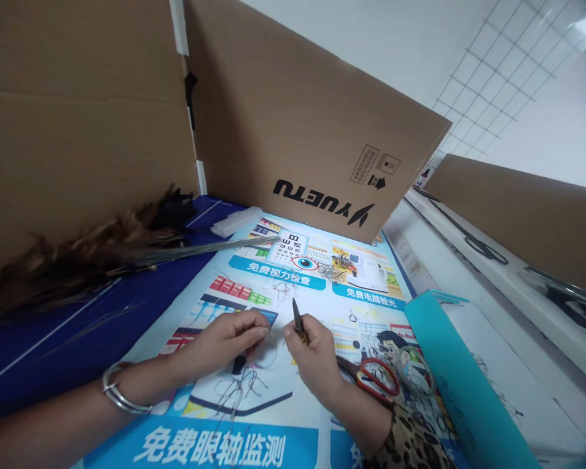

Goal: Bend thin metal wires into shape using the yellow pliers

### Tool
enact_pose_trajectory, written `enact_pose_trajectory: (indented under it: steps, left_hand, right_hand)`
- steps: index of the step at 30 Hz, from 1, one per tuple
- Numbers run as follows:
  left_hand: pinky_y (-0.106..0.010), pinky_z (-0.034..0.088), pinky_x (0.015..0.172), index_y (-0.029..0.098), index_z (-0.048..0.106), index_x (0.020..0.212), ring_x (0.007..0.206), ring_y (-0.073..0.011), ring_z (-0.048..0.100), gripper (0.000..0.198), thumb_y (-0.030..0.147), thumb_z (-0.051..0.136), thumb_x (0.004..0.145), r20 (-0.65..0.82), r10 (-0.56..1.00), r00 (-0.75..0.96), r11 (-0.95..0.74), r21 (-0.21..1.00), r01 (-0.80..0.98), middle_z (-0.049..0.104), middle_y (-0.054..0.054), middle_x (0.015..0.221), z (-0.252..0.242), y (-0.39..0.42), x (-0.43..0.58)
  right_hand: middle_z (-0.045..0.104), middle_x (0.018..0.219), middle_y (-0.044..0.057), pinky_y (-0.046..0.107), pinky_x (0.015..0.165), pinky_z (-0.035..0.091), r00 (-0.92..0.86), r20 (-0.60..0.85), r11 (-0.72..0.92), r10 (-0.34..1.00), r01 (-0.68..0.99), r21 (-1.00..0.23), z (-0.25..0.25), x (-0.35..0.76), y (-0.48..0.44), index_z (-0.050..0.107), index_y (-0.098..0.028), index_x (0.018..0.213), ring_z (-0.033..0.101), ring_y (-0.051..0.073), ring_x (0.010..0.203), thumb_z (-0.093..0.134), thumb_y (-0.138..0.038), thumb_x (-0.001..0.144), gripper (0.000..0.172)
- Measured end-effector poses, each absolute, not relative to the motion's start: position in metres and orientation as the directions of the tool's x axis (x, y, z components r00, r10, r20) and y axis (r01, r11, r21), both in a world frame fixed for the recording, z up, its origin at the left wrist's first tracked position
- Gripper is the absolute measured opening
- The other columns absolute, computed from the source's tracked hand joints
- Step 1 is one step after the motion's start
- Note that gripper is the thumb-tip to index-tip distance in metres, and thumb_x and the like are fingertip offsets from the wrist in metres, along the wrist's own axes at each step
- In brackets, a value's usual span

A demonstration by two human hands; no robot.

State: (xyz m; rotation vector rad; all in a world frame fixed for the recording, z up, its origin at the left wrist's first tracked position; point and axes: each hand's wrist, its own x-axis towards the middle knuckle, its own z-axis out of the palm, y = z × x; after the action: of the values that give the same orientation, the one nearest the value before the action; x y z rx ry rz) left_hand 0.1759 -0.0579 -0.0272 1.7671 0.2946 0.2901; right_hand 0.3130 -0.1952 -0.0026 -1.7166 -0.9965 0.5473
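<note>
My left hand (241,335), with a silver bangle (114,389) on its wrist, is closed in a pinch over the printed poster (317,397). A fine wire (275,355) curves out from its fingertips. Just to the right, my right hand (315,355) is wrapped round a slim dark pointed tool (297,316), tip upward; its kind is hidden by the fingers. Below the left hand lies a loose bunch of thin wire pieces (237,391). Red-handled scissors (378,378) rest by my right wrist, beside a coil of silver wire (415,371).
Brown and black feathers (73,254) with long thin stems (209,246) lie at the left on a blue cloth (78,332). Cardboard panels (293,124) stand behind. A teal box (461,371) is at the right, and a white plastic piece (237,221) sits at the back.
</note>
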Motion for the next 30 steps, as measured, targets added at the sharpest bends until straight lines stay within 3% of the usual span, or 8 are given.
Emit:
enact_pose_trajectory:
  steps: [8,15,25,30]
  left_hand:
    - [-0.025,0.041,0.062,0.019,0.056,0.075,0.061,-0.0137,0.054,0.024,0.031,0.046,0.093,0.086,0.354,0.931,-0.406,0.911,0.07,0.059,0.002,0.063,-0.029,-0.058,0.176]
    - [-0.024,0.041,0.061,0.019,0.058,0.077,0.061,-0.014,0.055,0.026,0.034,0.044,0.094,0.109,0.29,0.951,-0.397,0.917,0.016,0.06,0.001,0.063,-0.033,-0.055,0.175]
    - [-0.023,0.04,0.062,0.02,0.06,0.077,0.065,-0.0142,0.056,0.021,0.026,0.047,0.091,0.235,0.342,0.91,-0.573,0.82,0.003,0.062,0.001,0.07,-0.036,-0.056,0.177]
    - [-0.023,0.04,0.058,0.02,0.054,0.074,0.058,-0.013,0.052,0.026,0.034,0.044,0.094,0.162,0.325,0.932,-0.469,0.883,0.01,0.057,0.002,0.063,-0.033,-0.056,0.177]
  right_hand:
    - [0.046,0.06,-0.004,0.023,0.056,0.032,0.44,0.278,-0.085,0.854,0.644,-0.76,-0.005,0.315,-0.196,0.053,-0.019,0.065,0.044,0.011,0.059,0.053,-0.026,0.082,0.018]
    - [0.054,0.068,0.002,0.026,0.061,0.035,0.203,0.485,0.082,0.85,0.859,-0.505,-0.008,0.316,-0.198,0.053,-0.02,0.071,0.049,0.016,0.067,0.05,-0.017,0.077,0.008]
    - [0.055,0.067,0.001,0.026,0.059,0.034,0.283,0.417,0.005,0.864,0.822,-0.57,-0.013,0.311,-0.195,0.052,-0.02,0.068,0.05,0.015,0.064,0.053,-0.022,0.08,0.012]
    - [0.049,0.059,-0.004,0.022,0.053,0.033,0.455,0.243,-0.114,0.857,0.625,-0.772,-0.01,0.311,-0.193,0.057,-0.019,0.067,0.044,0.011,0.057,0.054,-0.029,0.082,0.018]
